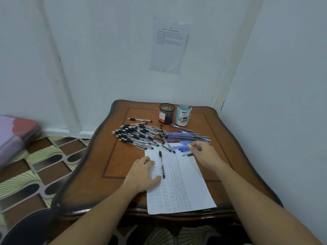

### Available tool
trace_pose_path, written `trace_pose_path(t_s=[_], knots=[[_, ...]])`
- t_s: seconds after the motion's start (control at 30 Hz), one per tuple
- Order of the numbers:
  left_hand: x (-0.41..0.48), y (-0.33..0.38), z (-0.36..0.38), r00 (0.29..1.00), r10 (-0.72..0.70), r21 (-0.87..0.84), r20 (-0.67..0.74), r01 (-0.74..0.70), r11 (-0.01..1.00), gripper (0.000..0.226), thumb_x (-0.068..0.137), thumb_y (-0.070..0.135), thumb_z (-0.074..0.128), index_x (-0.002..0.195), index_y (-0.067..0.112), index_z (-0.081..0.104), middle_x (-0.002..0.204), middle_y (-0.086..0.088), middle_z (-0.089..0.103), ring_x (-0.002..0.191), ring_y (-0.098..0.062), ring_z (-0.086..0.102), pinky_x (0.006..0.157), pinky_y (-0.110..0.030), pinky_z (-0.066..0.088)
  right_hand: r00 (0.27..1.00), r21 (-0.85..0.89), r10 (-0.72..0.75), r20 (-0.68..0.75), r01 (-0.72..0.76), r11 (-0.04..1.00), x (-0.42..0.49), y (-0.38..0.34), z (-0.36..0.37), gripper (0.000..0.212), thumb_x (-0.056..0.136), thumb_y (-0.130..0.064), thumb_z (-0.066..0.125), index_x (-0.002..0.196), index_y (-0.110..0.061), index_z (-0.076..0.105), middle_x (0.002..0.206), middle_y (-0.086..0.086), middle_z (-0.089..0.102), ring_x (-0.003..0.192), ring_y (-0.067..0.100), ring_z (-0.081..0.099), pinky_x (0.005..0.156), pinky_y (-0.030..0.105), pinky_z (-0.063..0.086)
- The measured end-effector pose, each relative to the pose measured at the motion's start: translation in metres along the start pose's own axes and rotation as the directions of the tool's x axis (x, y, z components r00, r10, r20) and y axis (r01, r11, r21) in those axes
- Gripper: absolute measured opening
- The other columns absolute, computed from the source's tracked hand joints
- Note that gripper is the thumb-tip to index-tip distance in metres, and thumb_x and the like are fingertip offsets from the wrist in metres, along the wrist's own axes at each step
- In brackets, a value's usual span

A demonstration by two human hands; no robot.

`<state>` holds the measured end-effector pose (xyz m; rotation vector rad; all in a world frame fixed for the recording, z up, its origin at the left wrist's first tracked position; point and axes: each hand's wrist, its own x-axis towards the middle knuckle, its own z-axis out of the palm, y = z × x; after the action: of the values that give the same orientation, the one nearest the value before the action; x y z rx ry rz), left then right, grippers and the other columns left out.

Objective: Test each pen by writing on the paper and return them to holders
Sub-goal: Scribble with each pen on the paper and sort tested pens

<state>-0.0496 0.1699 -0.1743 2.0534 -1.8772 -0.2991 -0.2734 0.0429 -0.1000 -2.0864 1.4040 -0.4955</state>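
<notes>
Nearest you, the sheet of paper (184,188) lay on the wooden table (85,175), its near edge at the table's front rim, its surface covered with rows of test marks; your left hand (144,172) rested palm down on the sheet's left margin, fingers relaxed and holding nothing; just beside that hand one black pen (161,164) lay lengthwise on the paper; your right hand (203,153) was at the sheet's far right corner over loose blue pens, its fingers curled and blurred, so I could not tell whether they gripped one; beyond the paper, the heap of black pens (136,137) lay to the left and the heap of blue pens (187,137) to the right, the two meeting in the middle; farther back stood the black mesh holder (166,114) and the pale blue holder (183,115), side by side and upright; a printed notice (169,45) hung on the wall behind.
</notes>
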Motion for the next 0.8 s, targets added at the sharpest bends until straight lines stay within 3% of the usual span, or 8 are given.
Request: trace_pose_path(t_s=[0.17, 0.27, 0.37, 0.47, 0.53, 0.8], knots=[[0.009, -0.001, -0.005, 0.998, -0.005, -0.016, -0.058, 0.004, 1.000, 0.083, 0.072, 0.075, 0.028, 0.123, 0.019, 0.062, 0.117, 0.006, 0.054, 0.109, -0.012, 0.049, 0.094, -0.027, 0.039, 0.994, -0.238, 0.005, 0.110, 0.022, 0.971, 0.002, 0.014, 0.029, 0.010, 0.099, -0.016, 0.056, 0.095, -0.013, 0.065, 0.092, -0.001, 0.058, 0.082, 0.017, 0.052, 0.059, 0.024, 0.035], [0.024, -0.006, -0.007, 0.998, -0.055, 0.028, -0.039, 0.056, 0.998, 0.056, 0.088, 0.065, 0.039, 0.121, 0.024, 0.060, 0.116, 0.006, 0.051, 0.114, -0.015, 0.046, 0.097, -0.032, 0.036, 0.999, -0.269, 0.023, 0.045, -0.010, 0.963, 0.009, 0.024, 0.041, 0.022, 0.095, -0.005, 0.053, 0.081, -0.021, 0.059, 0.092, 0.004, 0.060, 0.088, 0.025, 0.057, 0.068, 0.033, 0.042], [0.037, -0.013, -0.007, 0.999, -0.045, 0.073, -0.022, 0.046, 0.996, 0.044, 0.091, 0.057, 0.049, 0.122, 0.027, 0.057, 0.116, 0.006, 0.047, 0.112, -0.015, 0.041, 0.095, -0.033, 0.032, 1.000, -0.350, -0.025, -0.016, 0.018, 0.937, 0.020, 0.030, 0.048, 0.024, 0.097, -0.005, 0.049, 0.105, -0.018, 0.069, 0.107, 0.007, 0.060, 0.106, 0.029, 0.055, 0.086, 0.038, 0.045], [0.045, -0.020, -0.007, 1.000, -0.007, 0.037, -0.008, 0.008, 0.999, 0.066, 0.070, 0.072, 0.032, 0.113, 0.029, 0.058, 0.112, 0.008, 0.046, 0.109, -0.013, 0.040, 0.089, -0.030, 0.029, 0.997, -0.374, -0.068, -0.032, 0.051, 0.926, 0.037, 0.033, 0.054, 0.036, 0.099, -0.003, 0.045, 0.125, -0.019, 0.065, 0.119, 0.006, 0.058, 0.114, 0.027, 0.049, 0.098, 0.039, 0.041], [0.048, -0.024, -0.006, 0.999, 0.022, 0.001, -0.024, -0.022, 1.000, 0.072, 0.062, 0.074, 0.027, 0.110, 0.030, 0.058, 0.112, 0.009, 0.046, 0.107, -0.010, 0.037, 0.087, -0.028, 0.024, 0.996, -0.385, -0.083, -0.036, 0.062, 0.921, 0.047, 0.032, 0.056, 0.037, 0.100, -0.004, 0.043, 0.127, -0.018, 0.064, 0.120, 0.006, 0.057, 0.114, 0.027, 0.048, 0.099, 0.039, 0.040], [0.054, -0.036, 0.009, 0.982, 0.085, -0.098, -0.172, -0.103, 0.990, 0.062, 0.066, 0.068, 0.043, 0.108, 0.027, 0.064, 0.106, 0.009, 0.049, 0.100, -0.009, 0.040, 0.086, -0.026, 0.023, 0.993, -0.408, -0.102, -0.058, 0.070, 0.910, 0.091, 0.032, 0.059, 0.041, 0.098, -0.004, 0.043, 0.130, -0.019, 0.063, 0.121, 0.007, 0.057, 0.119, 0.028, 0.046, 0.098, 0.042, 0.039]])
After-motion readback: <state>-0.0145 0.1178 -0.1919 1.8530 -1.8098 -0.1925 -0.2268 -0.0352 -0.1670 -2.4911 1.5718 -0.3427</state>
